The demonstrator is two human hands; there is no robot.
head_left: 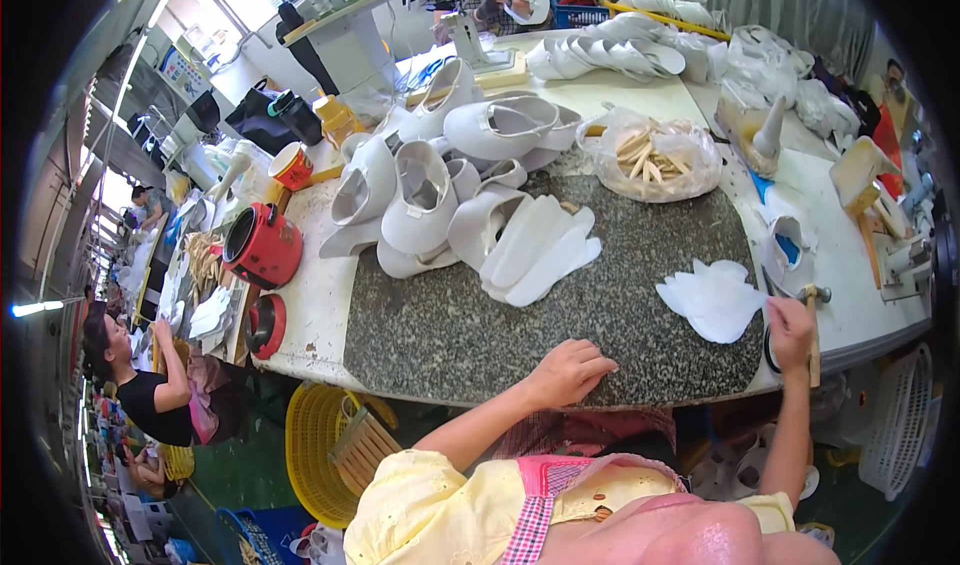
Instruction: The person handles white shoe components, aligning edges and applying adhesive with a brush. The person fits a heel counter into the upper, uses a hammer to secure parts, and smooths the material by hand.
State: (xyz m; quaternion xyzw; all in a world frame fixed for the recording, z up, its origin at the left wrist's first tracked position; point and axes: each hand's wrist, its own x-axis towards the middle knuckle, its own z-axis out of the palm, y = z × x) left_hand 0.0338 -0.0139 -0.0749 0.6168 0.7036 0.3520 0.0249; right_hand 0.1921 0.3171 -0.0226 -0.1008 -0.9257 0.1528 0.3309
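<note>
My left hand (570, 373) rests palm down near the front edge of a speckled stone slab (450, 335), fingers loosely bent and nothing visible in them. On the right, my right hand (790, 333) pinches the edge of a fanned pile of thin white cut pieces (712, 301). A hammer (815, 340) with a wooden handle stands just beside that hand. Farther left on the slab lies a second fan of long white insole-shaped pieces (540, 250). Behind it several white shoe uppers (420, 200) are heaped together.
A plastic bag of wooden sticks (655, 160) sits at the slab's far edge. A red pot (262, 245) stands at left, its lid (265, 325) nearby. One white shoe (788, 255) is beyond my right hand. A yellow basket (320, 455) is below the table; co-workers sit left and across.
</note>
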